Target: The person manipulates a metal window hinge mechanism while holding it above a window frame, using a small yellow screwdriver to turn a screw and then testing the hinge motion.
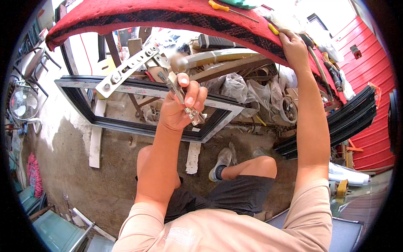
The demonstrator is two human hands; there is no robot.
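Your left hand (183, 105) was raised in front of you, above your knees, its fingers curled closed around a silver hinge (128, 67). The hinge's long slotted arm reached out past the fingers, up and to the left, with its lower end slanting toward you; smaller metal parts stuck out below your palm. Behind it, the near part of the window frame (222, 122) stood low over the floor (113, 176), with two white strips (95, 145) under it.

Your right hand (295, 50) was stretched forward to the edge of the red-covered table (126, 14), its fingers bent just beside a yellow handle (273, 28). You could not tell from this view how far those fingers were open, or whether they had hold of it. A screwdriver (218, 5) lay farther left on the table, its shaft pointing right.

Clear plastic bags (235, 88) lay heaped under the table. To your right were long black profiles (336, 124), and a fan (24, 104) stood far to your left.
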